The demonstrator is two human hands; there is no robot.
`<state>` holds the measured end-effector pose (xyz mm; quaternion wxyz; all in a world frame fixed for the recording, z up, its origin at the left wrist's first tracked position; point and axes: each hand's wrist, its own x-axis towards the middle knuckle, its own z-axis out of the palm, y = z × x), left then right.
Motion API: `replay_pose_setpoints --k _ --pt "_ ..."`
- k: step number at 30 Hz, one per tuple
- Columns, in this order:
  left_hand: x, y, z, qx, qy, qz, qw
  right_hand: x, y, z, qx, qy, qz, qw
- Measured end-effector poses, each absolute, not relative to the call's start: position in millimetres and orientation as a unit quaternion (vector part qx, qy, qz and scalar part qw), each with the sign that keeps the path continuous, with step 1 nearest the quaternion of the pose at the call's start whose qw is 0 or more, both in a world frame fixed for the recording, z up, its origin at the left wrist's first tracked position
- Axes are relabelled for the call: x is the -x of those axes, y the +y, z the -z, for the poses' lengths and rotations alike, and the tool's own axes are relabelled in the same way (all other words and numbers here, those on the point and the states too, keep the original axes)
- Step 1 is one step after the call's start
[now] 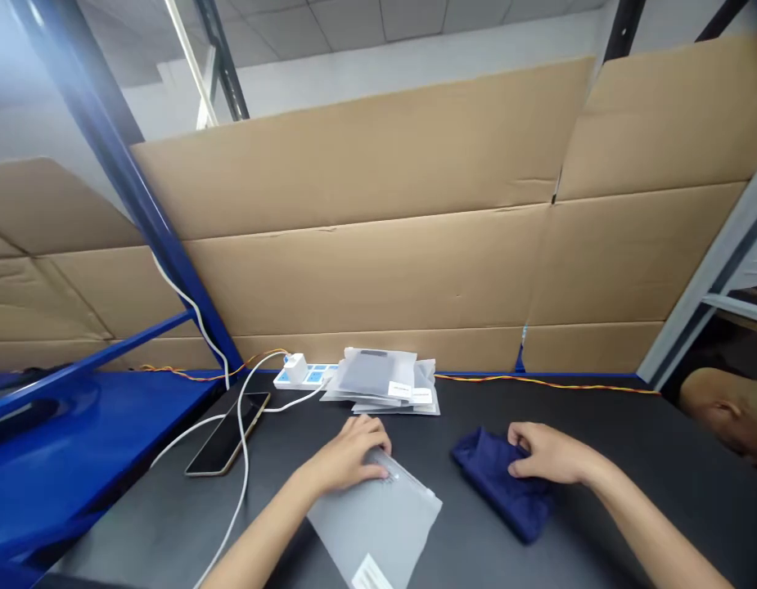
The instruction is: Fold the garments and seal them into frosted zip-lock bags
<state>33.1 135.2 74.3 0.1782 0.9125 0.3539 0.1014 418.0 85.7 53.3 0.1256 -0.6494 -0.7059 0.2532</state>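
My left hand (347,454) rests on the top edge of a frosted grey zip bag (375,523), its fingers curled over the zip end. The bag lies flat on the dark tabletop (648,442), with a white label at its near end. My right hand (547,454) grips a folded navy cloth garment (492,483) a little to the right of the bag. Its lower part shows below my wrist. Behind my hands lies a stack of similar frosted bags (378,380) with white labels.
A smartphone (227,433) lies left of my hands, with a white cable (243,458) beside it. A power strip (308,375) with a white charger sits at the back. Cardboard sheets (353,278) line the back, a blue shelf (59,458) stands left, and another person's head (722,409) shows at right.
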Motion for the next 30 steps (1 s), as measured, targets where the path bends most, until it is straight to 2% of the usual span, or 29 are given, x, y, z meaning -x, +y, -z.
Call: replay_pose_setpoints --k 4,8,14,19,30 --pt "-81 135 -63 -0.929 0.287 -0.120 0.203 -410 109 -52 0.651 -0.701 -0.255 0.145" --pt "-83 135 -56 -0.927 0.280 -0.148 0.202 -414 106 -44 0.652 -0.689 -0.261 0.178" --pt "-73 134 -55 -0.930 0.290 -0.172 0.143 -409 96 -43 0.591 -0.601 -0.434 0.317" --pt "-87 126 -51 -0.945 0.259 -0.154 0.126 -393 98 -43 0.576 -0.561 -0.483 0.347" --pt "-94 115 -63 -0.937 0.258 -0.130 0.197 -359 94 -37 0.489 -0.484 -0.594 0.418"
